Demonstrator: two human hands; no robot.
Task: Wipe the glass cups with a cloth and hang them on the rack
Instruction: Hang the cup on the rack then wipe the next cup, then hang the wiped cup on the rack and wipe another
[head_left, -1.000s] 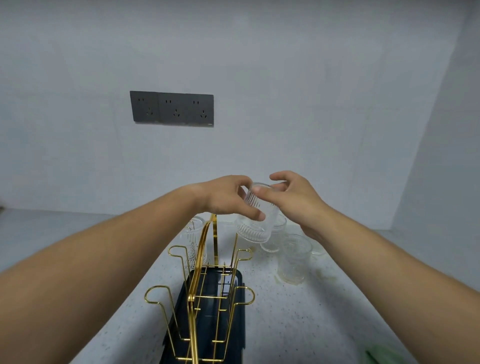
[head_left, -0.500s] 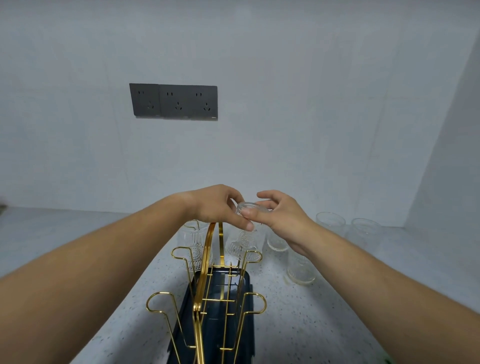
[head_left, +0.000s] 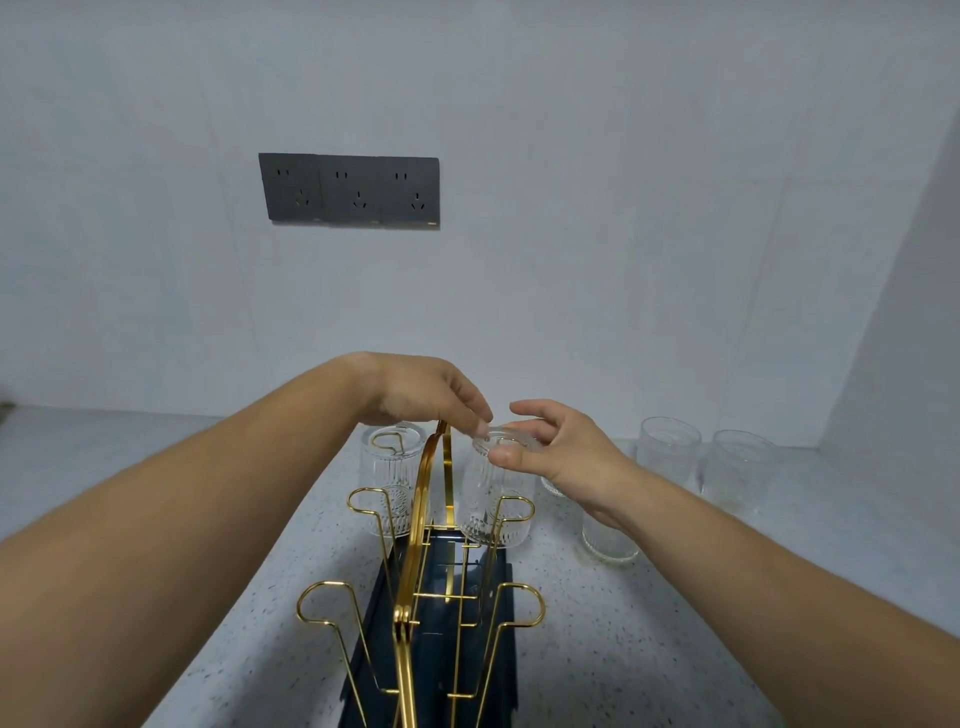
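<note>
A gold wire rack (head_left: 415, 525) on a dark drip tray (head_left: 483, 639) stands on the counter in front of me. Two ribbed glass cups hang upside down on its far pegs: one on the left (head_left: 390, 486), one on the right (head_left: 493, 499). My right hand (head_left: 558, 449) holds the upturned base of the right cup between thumb and fingers. Reaching across the rack's handle, my left hand (head_left: 426, 395) touches that same base with its fingertips. No cloth is in view.
Two upright glass cups (head_left: 667, 452) (head_left: 743, 470) stand at the back right of the speckled counter (head_left: 649, 623). Another cup (head_left: 608, 543) sits partly hidden under my right wrist. Nearer rack pegs (head_left: 322, 603) are bare. A grey socket panel (head_left: 349, 189) is on the wall.
The cup held in both hands came down from mid-air onto the rack's far right peg. My left hand's grip loosened to a fingertip touch.
</note>
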